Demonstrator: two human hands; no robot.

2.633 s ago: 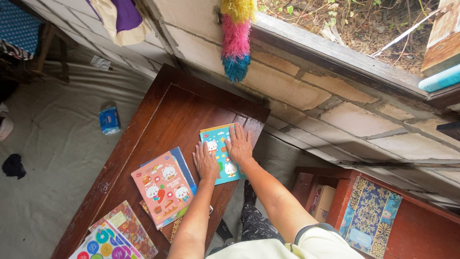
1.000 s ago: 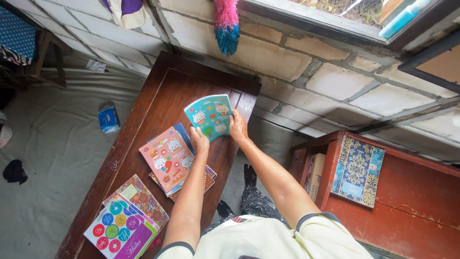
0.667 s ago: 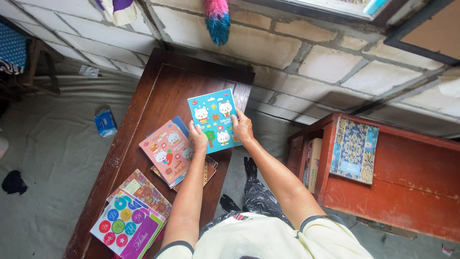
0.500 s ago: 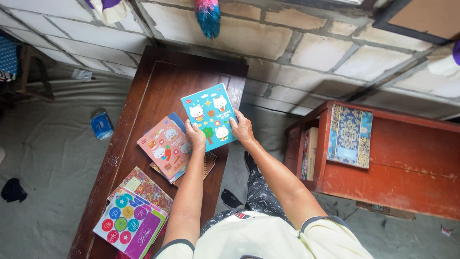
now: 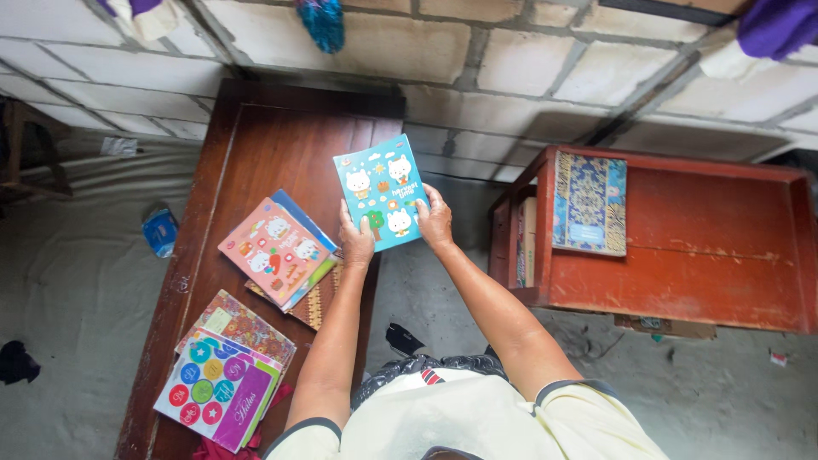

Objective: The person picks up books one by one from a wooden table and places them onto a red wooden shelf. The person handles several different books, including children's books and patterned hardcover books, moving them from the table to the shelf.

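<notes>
I hold a teal notebook (image 5: 381,200) with cartoon animals on its cover in both hands, lifted above the right edge of a dark wooden table (image 5: 273,145). My left hand (image 5: 355,243) grips its lower left edge. Its lower right edge is in my right hand (image 5: 436,220). On the table to the left lies a pink notebook (image 5: 268,250) on top of a small pile of other books.
Nearer me on the table lie a floral book (image 5: 243,325) and a colourful dotted book (image 5: 217,390). A red wooden shelf unit (image 5: 699,247) stands to the right with a blue patterned book (image 5: 588,204) on top. A block wall is behind; a blue packet (image 5: 159,232) lies on the floor.
Both hands have picked the teal notebook up off the table and carried it to the right, past the table's edge. The view has swung right toward the red shelf unit.
</notes>
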